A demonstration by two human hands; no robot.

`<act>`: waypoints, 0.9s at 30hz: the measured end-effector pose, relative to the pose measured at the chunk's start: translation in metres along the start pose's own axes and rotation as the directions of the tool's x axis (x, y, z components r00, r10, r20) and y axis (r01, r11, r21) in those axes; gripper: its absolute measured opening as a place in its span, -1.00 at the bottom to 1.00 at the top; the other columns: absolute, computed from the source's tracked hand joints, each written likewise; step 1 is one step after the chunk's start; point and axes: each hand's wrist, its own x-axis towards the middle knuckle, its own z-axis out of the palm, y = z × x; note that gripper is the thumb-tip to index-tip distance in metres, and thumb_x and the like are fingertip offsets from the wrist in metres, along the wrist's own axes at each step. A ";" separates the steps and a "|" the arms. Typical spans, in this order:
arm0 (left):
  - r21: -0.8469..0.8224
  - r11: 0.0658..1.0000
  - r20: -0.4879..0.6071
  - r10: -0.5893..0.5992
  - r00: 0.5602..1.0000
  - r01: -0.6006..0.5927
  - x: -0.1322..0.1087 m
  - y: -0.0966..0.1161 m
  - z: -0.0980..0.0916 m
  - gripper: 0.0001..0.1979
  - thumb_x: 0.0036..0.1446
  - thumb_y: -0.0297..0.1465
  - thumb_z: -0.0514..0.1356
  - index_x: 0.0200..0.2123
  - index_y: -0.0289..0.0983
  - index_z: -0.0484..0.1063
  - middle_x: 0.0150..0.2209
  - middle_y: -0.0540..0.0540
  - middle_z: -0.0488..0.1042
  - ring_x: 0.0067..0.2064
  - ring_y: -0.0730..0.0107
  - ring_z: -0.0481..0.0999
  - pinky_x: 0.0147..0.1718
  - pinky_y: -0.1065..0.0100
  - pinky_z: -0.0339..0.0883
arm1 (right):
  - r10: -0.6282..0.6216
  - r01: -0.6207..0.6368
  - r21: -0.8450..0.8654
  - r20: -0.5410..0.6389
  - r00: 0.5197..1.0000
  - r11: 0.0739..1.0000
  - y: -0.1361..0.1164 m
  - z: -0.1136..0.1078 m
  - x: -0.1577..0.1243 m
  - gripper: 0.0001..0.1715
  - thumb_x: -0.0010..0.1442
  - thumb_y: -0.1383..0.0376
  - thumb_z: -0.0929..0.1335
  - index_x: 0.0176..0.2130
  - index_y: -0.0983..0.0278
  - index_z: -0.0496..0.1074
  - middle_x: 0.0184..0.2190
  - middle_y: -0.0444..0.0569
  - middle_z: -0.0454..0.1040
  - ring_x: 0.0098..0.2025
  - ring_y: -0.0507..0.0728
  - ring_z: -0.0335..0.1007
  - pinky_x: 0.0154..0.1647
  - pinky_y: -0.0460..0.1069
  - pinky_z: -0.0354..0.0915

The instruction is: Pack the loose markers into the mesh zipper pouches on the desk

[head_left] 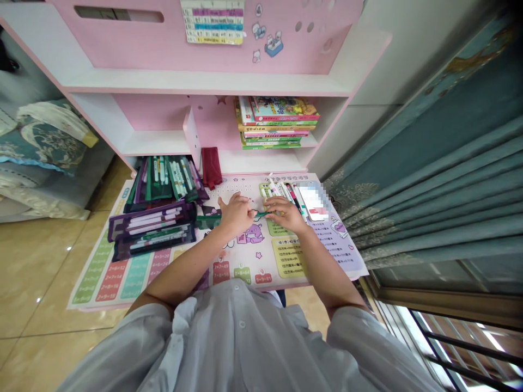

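Green cord — pinched between left hand and right hand

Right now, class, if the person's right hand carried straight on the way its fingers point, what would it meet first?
The right hand would probably meet the bunch of marker pens lying just beyond its fingertips, though depth is hard to judge from this view.

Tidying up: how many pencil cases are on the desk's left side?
3: purple case, dark case below it, open case behind them; more may be hidden.
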 end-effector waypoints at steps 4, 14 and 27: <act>0.003 1.000 0.006 -0.008 1.000 0.008 0.000 -0.005 -0.001 -0.77 0.16 -0.36 0.19 -0.54 -0.22 0.50 0.05 -0.11 0.52 0.30 -0.08 0.21 0.19 -0.52 -0.20 | 0.015 -0.015 0.009 -0.004 1.000 1.000 -0.001 -0.001 0.000 -0.77 0.16 0.06 0.45 -0.37 0.14 0.56 -0.19 0.00 0.62 -0.03 0.24 0.53 0.05 0.27 0.40; -0.011 1.000 0.020 -0.016 1.000 0.016 -0.002 -0.011 -0.004 -0.76 0.14 -0.37 0.20 -0.57 -0.23 0.48 -0.01 -0.10 0.54 0.29 -0.09 0.22 0.19 -0.51 -0.19 | 0.023 -0.023 0.001 0.010 1.000 1.000 0.001 0.000 -0.001 -0.78 0.16 0.06 0.44 -0.37 0.14 0.55 -0.18 -0.01 0.61 -0.02 0.25 0.52 0.05 0.27 0.40; -0.021 0.999 0.013 -0.048 0.999 0.049 -0.006 -0.021 -0.009 -0.74 0.12 -0.36 0.23 -0.61 -0.25 0.45 -0.06 -0.13 0.56 0.27 -0.08 0.25 0.20 -0.50 -0.15 | 0.007 -0.007 0.016 -0.015 1.000 1.000 0.004 -0.001 -0.002 -0.82 0.16 0.09 0.45 -0.36 0.14 0.56 -0.19 -0.03 0.62 -0.06 0.24 0.54 0.05 0.27 0.40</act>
